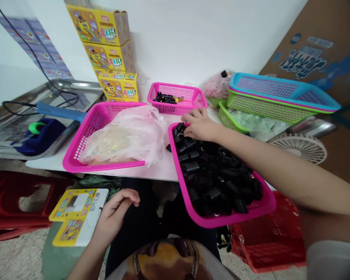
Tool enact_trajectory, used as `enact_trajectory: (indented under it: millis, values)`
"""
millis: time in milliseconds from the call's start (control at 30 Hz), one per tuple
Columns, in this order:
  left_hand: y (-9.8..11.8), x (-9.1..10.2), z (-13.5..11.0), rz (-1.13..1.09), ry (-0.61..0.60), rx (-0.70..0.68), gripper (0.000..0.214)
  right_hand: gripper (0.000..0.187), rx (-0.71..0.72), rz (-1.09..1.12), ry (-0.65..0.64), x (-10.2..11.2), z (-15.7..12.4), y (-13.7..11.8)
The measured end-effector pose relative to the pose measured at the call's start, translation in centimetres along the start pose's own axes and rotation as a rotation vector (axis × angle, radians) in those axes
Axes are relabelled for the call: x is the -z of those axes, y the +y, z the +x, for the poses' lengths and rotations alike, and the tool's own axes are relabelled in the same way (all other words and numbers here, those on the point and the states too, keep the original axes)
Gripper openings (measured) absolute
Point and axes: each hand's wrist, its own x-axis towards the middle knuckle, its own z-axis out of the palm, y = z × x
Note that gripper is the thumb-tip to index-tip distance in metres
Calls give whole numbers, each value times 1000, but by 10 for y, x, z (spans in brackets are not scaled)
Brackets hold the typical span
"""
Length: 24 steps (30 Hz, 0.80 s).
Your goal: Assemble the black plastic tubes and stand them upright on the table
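Observation:
My right hand (198, 125) reaches across to the far end of a pink basket (227, 221) full of small black cylinders (216, 175). Its fingers curl down onto the black pieces at the basket's far corner; whether they grip one is hidden. My left hand (115, 214) hovers low over my lap beside a flat yellow printed card (76, 216), fingers loosely curled with nothing visible in them. A second, larger pink basket (76, 149) at the left holds a pink plastic bag (128, 136) of small items.
A small pink basket (177, 99) with black and yellow parts sits at the back. Yellow boxes (111, 50) are stacked against the wall. Stacked green and blue baskets (280, 97) stand at the right, a white fan (301, 147) below them. Metal tray (32, 124) at left, red crates (274, 237) on the floor.

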Motion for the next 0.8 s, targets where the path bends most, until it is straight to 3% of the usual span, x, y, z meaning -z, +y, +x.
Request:
enact_trajectory:
  millis: [133,467,567,800]
  values:
    - [4,0,-2,59,13,21,17,31,144,-86,-35,2,2,7]
    - [4,-2,-1,69,12,25,18,43,281,-180,-143,3,1,6]
    - [3,-1,-2,74,11,24,17,44,252,-177,-124,-2,3,7]
    - [6,1,-1,76,16,11,19,25,85,-114,-102,-16,11,6]
